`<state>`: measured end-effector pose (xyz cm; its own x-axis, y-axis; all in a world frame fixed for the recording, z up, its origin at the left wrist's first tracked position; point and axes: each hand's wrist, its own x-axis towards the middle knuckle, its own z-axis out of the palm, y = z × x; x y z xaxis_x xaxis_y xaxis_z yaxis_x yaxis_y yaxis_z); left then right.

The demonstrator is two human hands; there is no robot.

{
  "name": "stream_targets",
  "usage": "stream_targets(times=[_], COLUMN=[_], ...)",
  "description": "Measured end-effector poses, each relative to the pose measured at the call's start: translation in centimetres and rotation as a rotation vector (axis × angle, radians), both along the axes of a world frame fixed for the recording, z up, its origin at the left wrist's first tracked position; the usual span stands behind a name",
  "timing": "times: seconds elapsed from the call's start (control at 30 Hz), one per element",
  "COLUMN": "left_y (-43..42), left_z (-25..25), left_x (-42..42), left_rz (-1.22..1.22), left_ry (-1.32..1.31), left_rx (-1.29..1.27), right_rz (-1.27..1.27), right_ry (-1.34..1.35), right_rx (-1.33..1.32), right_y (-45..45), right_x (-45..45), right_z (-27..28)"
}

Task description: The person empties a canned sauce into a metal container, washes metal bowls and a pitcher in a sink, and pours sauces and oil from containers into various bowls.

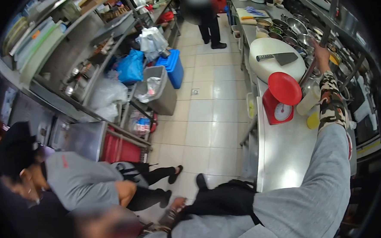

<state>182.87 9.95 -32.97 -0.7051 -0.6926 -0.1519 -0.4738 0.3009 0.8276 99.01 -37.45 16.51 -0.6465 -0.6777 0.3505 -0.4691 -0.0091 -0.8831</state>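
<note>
My right arm, in a grey sleeve with a camouflage cuff, stretches far over the counter. Its hand, my right hand, is beside a slanted metal rack post and a metal bowl. The fingers look curled, but what they grip, if anything, is unclear. Low at my side hangs my left hand, near my black apron; its fingers are too small to read. Nearest my right forearm stand a pale squeeze bottle, a yellow-topped container and a red kitchen scale. Beyond the scale, a cleaver lies on a round white cutting board.
A person in grey stands close on my left, and another person stands down the tiled aisle. A grey bin and a blue bin line the left shelving. Several small pans sit on the right counter.
</note>
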Motion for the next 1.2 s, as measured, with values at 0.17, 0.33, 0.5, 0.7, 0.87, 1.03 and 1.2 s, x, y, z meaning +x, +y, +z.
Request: stream_targets(times=[0.17, 0.33, 0.5, 0.7, 0.87, 1.03, 1.2], left_y=[-21.3, -29.2, -31.8, -33.3, -38.0, -46.1, -54.5], left_z=[11.3, 17.4, 15.0, 10.5, 4.7, 4.5, 3.1], left_x=[-1.0, 0.4, -0.3, 0.1, 5.5, 12.8, 16.7], left_rz=[0.226, 0.929, 0.878, 0.807, 0.141, -0.425, 0.409], left_ry=[-0.907, -0.186, -0.169, -0.148, -0.468, -0.758, -0.322], left_rx=[-0.344, 0.359, 0.681, 0.836, 0.405, -0.202, 0.518], right_rz=[-0.328, -0.350, -0.280, -0.347, -0.379, -0.346, -0.448], right_ry=[0.237, 0.038, 0.252, -0.054, 0.048, -0.274, -0.327], right_rx=[-0.019, 0.000, 0.066, 0.007, -0.050, -0.292, -0.401], right_y=[-3.8, -1.5, -1.3, 0.3, -0.1, -1.3, -1.5], right_x=[-3.2, -0.6, -4.9, -3.3, -4.6, -2.8, 0.4], right_z=[-2.6, -1.7, -3.9, -2.8, -3.9, -3.6, -1.7])
